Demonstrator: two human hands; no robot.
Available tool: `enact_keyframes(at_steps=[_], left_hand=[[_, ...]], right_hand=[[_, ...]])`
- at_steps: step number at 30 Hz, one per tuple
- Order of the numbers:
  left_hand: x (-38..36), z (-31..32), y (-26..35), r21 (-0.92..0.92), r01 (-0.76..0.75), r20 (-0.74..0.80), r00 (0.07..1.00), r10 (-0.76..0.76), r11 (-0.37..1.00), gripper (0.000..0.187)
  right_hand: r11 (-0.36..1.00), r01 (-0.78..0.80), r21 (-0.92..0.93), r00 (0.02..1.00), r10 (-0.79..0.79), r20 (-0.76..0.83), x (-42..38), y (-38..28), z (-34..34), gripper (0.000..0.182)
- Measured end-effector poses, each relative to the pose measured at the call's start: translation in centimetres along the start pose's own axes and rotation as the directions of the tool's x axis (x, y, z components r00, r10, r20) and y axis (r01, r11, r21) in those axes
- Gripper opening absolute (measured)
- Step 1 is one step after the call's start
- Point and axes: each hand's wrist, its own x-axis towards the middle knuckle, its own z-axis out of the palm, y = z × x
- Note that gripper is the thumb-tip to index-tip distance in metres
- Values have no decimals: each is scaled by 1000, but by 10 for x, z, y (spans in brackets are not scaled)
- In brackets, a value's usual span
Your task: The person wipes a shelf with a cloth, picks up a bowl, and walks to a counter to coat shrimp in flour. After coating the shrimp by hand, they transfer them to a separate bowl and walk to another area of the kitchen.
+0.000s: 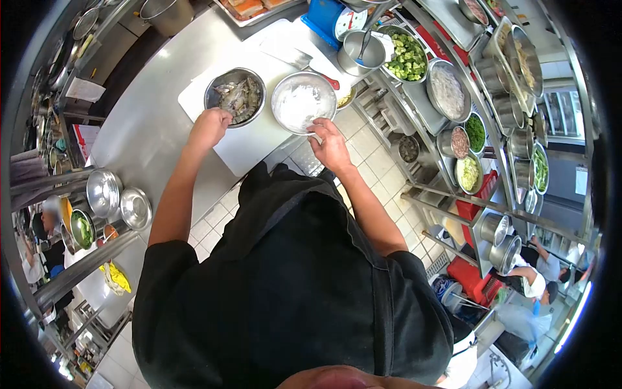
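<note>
My left hand (pixel 212 128) pinches the near left rim of a metal bowl (pixel 208 97) that holds raw, greyish shrimp (pixel 238 98). To its right stands a second metal bowl (pixel 276 115) with white powder (pixel 302 102) in it. The fingers of my right hand (pixel 329 144) are closed over that bowl's near right rim, thumb on the outer side. Both bowls rest on a white cutting board (pixel 243 153). Just beyond the powder bowl lies a broad metal blade (pixel 293 57), and a red handle (pixel 333 83) shows at the bowl's far right edge.
A blue scale (pixel 322 21) and a metal pot (pixel 361 55) stand beyond the bowls. Chopped green vegetables (pixel 407 58) and other food containers fill the right-hand racks. Stacked metal bowls (pixel 103 193) sit at left. Other people are visible at both far sides.
</note>
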Motion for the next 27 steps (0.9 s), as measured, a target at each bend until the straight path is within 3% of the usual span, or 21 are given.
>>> enact_keyframes(at_steps=[4, 7, 10, 19, 24, 27], left_hand=[[7, -9, 12, -303, 202, 45, 979, -198, 931, 13], [17, -30, 25, -422, 210, 41, 976, -213, 882, 13], [23, -64, 53, -511, 278, 139, 960, -241, 813, 12], [39, -107, 132, -477, 81, 199, 980, 19, 875, 12], [59, -96, 168, -492, -99, 185, 959, 215, 865, 12], [81, -61, 162, -602, -139, 239, 908, 344, 786, 12]], right_hand=[[1000, 13, 23, 1000, -13, -4, -3, 0, 0, 22], [1000, 2, 22, 1000, -2, 7, -2, -4, 0, 22], [1000, 10, 22, 1000, -11, 8, -2, -4, 1, 23], [999, 18, 40, 1000, -18, -1, -3, -4, 0, 22], [999, -4, 50, 1000, 4, 1, -4, -3, 1, 21], [999, -25, 38, 1000, 25, 4, -7, -3, -1, 21]])
